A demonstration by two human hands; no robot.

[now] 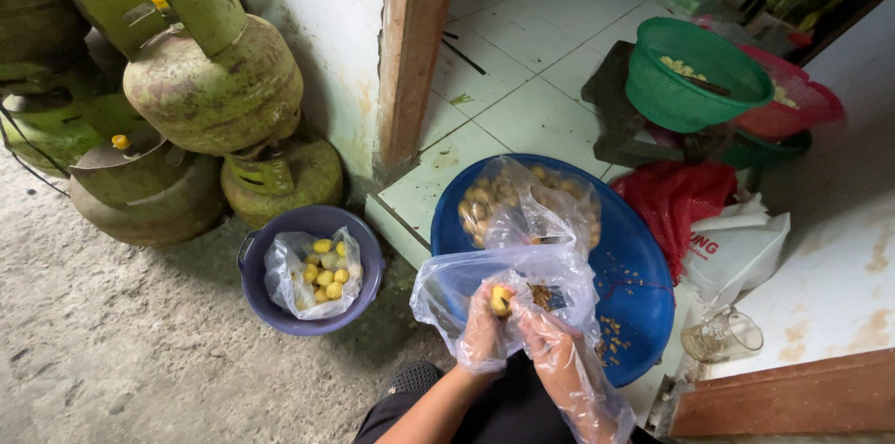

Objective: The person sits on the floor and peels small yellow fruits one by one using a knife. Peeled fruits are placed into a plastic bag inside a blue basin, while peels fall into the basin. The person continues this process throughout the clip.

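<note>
Potatoes, small and yellow, are what you are working on: the big blue basin (pixel 643 285) on the right holds a clear bag (pixel 527 201) of them, while the smaller purple bucket (pixel 270 304) to the left collects another bagful, likely the finished ones. Your plastic-gloved left hand (pixel 485 327) is closed around one potato (pixel 502 298) over the basin's near edge, probably so scraps drop in. Your right hand (pixel 550 337) curls beside it; what it grips I cannot tell.

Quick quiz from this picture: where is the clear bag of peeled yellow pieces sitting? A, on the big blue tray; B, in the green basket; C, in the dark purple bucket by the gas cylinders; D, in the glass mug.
C: the clear bag of yellow pieces lies inside the dark purple bucket, which stands beside the green gas cylinders.
</note>
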